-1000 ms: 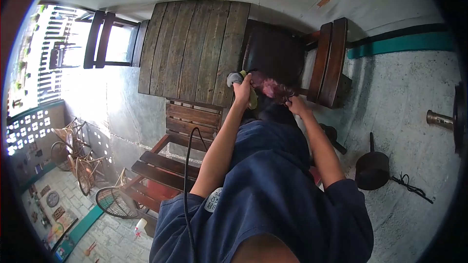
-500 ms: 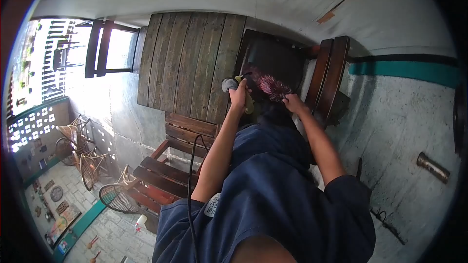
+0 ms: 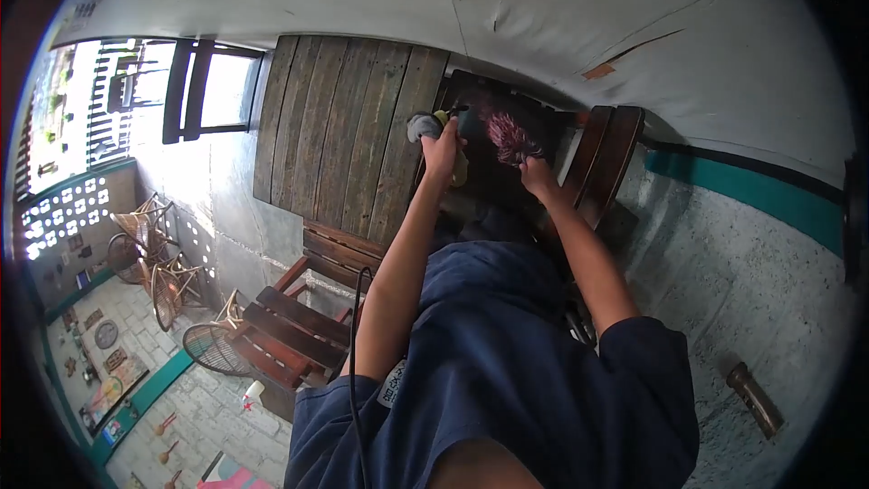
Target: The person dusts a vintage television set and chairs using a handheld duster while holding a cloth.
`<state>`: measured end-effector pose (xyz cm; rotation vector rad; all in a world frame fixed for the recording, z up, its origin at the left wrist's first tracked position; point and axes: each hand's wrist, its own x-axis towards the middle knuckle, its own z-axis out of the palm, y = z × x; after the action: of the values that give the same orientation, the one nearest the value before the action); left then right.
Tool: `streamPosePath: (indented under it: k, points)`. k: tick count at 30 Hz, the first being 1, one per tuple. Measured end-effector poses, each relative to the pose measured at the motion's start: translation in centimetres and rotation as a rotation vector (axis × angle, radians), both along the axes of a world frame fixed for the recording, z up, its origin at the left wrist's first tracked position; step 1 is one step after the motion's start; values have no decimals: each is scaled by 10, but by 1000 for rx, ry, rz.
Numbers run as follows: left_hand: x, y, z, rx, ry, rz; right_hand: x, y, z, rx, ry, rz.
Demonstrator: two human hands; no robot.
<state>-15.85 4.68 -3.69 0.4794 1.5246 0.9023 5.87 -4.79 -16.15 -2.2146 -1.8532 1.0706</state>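
Note:
My left hand (image 3: 441, 149) is wrapped round a yellow-green object with a dark front part (image 3: 465, 119); a grey bundle (image 3: 423, 127) sits beside its fingers, and I cannot make out exactly what it is. My right hand (image 3: 538, 176) grips the end of a fluffy pink-and-dark duster (image 3: 509, 137). The duster points up and left, over a dark seat beside the wooden table. The two hands are apart. Near my left hand is the right edge of the slatted wooden table (image 3: 339, 131).
Wooden chairs stand below the table (image 3: 294, 321), to its right (image 3: 605, 158) and at the far left (image 3: 188, 91). Rattan chairs (image 3: 158, 294) are at the lower left. A dark cable (image 3: 354, 367) runs beside my left arm. A metal cylinder (image 3: 756, 401) is at the lower right.
The view has turned, and the pot seen earlier at the right is out of sight. My right hand and the duster have moved up and slightly left. Both hands keep their hold.

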Motion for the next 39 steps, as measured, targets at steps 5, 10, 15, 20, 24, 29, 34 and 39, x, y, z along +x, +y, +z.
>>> streamPosePath:
  k: [5, 10, 15, 20, 24, 29, 34, 39]
  points:
    - [33, 30, 7, 32, 17, -85, -15, 0, -2, -59, 71, -246]
    - [61, 36, 9, 29, 34, -202, -34, -18, -19, -88, 169, -464]
    - [86, 32, 13, -15, -39, -280, -41, -42, -7, -81, 79, -699]
    - [91, 25, 8, -4, -64, -403, -47, -76, -35, 66, 42, -847]
    - [78, 26, 8, -4, -94, -457, -67, -84, -55, 165, -106, -999]
    - [63, 34, 6, -23, -64, -535, -88, -86, -66, 78, 83, -930]
    - [51, 44, 5, -2, -81, -568, -123, -52, -45, 38, 70, -945]
    - [41, 48, -1, -10, -67, -612, -119, -33, -11, -273, 320, -738]
